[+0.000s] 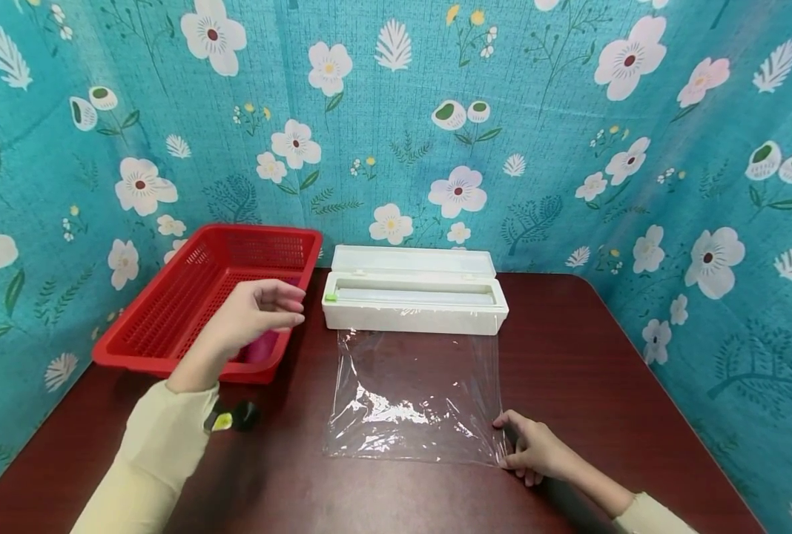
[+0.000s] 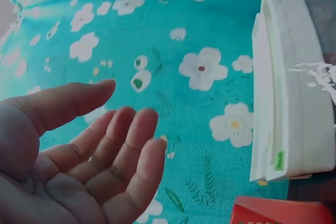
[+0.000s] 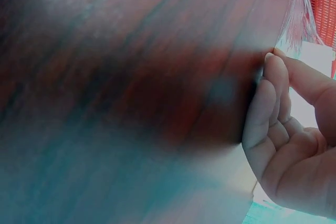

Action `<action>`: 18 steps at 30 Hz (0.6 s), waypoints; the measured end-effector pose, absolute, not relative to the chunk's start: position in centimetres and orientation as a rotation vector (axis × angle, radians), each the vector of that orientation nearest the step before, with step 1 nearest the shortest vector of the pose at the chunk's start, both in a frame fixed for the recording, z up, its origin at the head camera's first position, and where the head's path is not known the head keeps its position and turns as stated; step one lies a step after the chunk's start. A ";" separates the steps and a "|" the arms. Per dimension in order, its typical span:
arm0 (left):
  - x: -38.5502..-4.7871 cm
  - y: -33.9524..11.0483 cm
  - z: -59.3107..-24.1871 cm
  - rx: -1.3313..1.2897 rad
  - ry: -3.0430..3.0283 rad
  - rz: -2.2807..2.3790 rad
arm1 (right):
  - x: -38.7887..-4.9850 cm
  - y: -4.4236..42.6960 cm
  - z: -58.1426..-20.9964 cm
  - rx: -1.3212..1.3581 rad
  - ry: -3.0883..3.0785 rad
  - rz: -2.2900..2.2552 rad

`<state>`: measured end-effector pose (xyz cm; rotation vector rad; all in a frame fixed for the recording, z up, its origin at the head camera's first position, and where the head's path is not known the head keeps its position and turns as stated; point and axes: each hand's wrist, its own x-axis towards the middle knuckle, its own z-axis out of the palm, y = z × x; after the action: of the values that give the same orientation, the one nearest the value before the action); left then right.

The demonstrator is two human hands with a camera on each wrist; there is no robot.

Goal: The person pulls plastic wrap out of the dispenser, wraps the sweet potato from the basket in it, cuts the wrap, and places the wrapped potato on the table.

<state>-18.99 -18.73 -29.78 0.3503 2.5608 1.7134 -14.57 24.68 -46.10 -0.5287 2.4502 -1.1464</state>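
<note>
A sheet of clear plastic film [image 1: 409, 400] lies on the dark table, drawn out from a white dispenser box [image 1: 416, 319] whose lid stands raised at the back. The right hand [image 1: 536, 452] pinches the film's near right corner; in the right wrist view that hand [image 3: 294, 129] has thumb and finger together at the film's edge. The left hand [image 1: 256, 315] is in the air above the red basket's right side, fingers loosely bent and holding nothing. In the left wrist view the left hand [image 2: 105, 166] is palm up, apart from the box [image 2: 310, 87].
A red basket [image 1: 132, 362] stands at the left with something pink [image 1: 260, 348] partly visible in it. Beside the left sleeve lies a small black and yellow-green object [image 1: 222, 421]. A floral curtain [image 1: 396, 133] hangs behind the table [image 1: 569, 356].
</note>
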 end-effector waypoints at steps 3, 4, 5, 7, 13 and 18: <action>-20.1 -19.4 -29.3 0.341 2.527 1.754 | -14.6 24.7 -46.1 -0.529 2.444 -1.150; -20.4 -19.7 -29.2 0.332 2.518 1.771 | -14.6 24.7 -46.1 -0.529 2.441 -1.152; -20.8 -19.9 -29.1 0.324 2.520 1.777 | -14.5 24.7 -46.1 -0.528 2.439 -1.155; -21.4 -20.4 -28.9 0.320 2.527 1.786 | -14.5 24.7 -46.1 -0.528 2.439 -1.155; -23.4 -21.7 -28.7 0.237 2.600 1.741 | -14.5 24.7 -46.0 -0.521 2.446 -1.155; -24.9 -22.8 -28.6 0.160 2.644 1.710 | -14.5 24.7 -46.0 -0.517 2.443 -1.159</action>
<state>-24.88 -22.83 -28.56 0.1598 2.6436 1.7100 -14.48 24.72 -45.96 -0.5167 2.4427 -1.1592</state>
